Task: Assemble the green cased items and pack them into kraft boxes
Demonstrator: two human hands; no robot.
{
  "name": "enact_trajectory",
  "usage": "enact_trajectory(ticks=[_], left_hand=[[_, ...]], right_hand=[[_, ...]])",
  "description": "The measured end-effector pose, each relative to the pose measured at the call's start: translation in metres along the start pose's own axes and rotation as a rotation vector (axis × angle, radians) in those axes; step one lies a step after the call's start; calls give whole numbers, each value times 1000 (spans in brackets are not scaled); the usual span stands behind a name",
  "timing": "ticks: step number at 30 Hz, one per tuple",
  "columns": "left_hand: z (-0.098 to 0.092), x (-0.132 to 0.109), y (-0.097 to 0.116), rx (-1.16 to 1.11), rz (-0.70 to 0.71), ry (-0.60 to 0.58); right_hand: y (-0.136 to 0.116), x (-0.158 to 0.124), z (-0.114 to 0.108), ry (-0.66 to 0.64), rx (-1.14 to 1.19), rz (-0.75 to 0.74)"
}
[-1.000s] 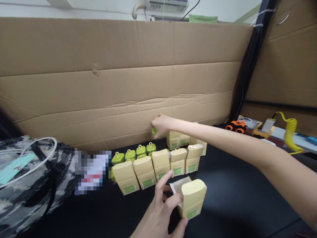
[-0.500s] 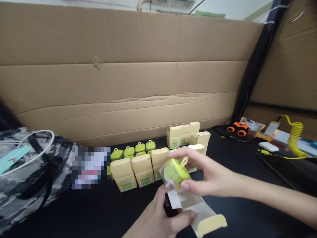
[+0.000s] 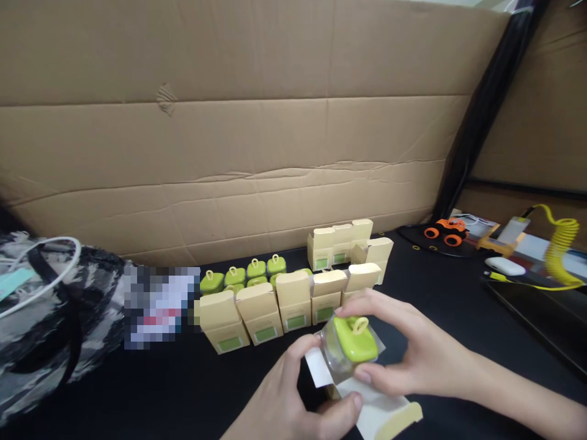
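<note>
My right hand (image 3: 415,351) grips a small clear container with a glossy green lid (image 3: 355,338) and a pale yellow loop on top, thumb on the near side and fingers on the far side. Directly beneath it, my left hand (image 3: 291,394) holds a small open carton (image 3: 378,403), its white inner flaps spread out. The container is at the carton's mouth, slightly tilted; how far it sits inside is hidden. Beyond my hands stands a row of similar beige cartons (image 3: 257,315) with raised flaps, and several green-lidded containers (image 3: 235,277) are behind them.
More beige cartons (image 3: 339,241) stand at the back, before a tall cardboard wall (image 3: 275,134). A camouflage-patterned bag (image 3: 98,293) with a white cable lies left. On the right are an orange toy car (image 3: 447,232), a white case (image 3: 504,266) and a coiled yellow cable (image 3: 562,241).
The view has tipped downward. My right hand has lowered the green-lidded container and turned it more upright over the carton. The left hand keeps its hold on the carton.
</note>
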State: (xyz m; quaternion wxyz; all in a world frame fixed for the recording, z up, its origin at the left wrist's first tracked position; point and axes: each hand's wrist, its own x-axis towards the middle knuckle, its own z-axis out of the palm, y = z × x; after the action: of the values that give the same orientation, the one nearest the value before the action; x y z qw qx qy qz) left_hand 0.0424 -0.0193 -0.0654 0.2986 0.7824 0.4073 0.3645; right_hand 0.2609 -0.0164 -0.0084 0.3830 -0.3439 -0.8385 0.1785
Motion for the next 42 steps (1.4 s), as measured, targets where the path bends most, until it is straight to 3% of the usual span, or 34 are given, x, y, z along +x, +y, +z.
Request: enact_trajectory(ticks=[3, 6, 12, 14, 18, 22, 27, 30, 35, 42], left_hand=[[2, -1, 1, -71, -56, -4], [4, -2, 0, -94, -51, 24], [4, -4, -2, -65, -92, -7], [5, -5, -6, -42, 11, -9], [9, -5, -17, 13, 427, 88], [9, 2, -22, -108, 560, 143], [0, 3, -16, 16, 417, -84], [-4, 1, -13, 45, 320, -180], [-4, 0, -12, -94, 221, -89], [-9, 7, -6, -15, 318, -191]], right_hand=[[1, 0, -1, -15, -31, -14], [1, 0, -1, -109, -19, -25], [-1, 1, 5, -226, 39, 54], [0, -1, 7, -198, -6, 59], [5, -13, 7, -67, -39, 14], [13, -27, 5, -6, 25, -44], [13, -22, 11, 30, 18, -243], [11, -15, 15, 27, 73, -125], [11, -9, 22, 57, 231, 109], [9, -11, 26, 61, 289, 199]])
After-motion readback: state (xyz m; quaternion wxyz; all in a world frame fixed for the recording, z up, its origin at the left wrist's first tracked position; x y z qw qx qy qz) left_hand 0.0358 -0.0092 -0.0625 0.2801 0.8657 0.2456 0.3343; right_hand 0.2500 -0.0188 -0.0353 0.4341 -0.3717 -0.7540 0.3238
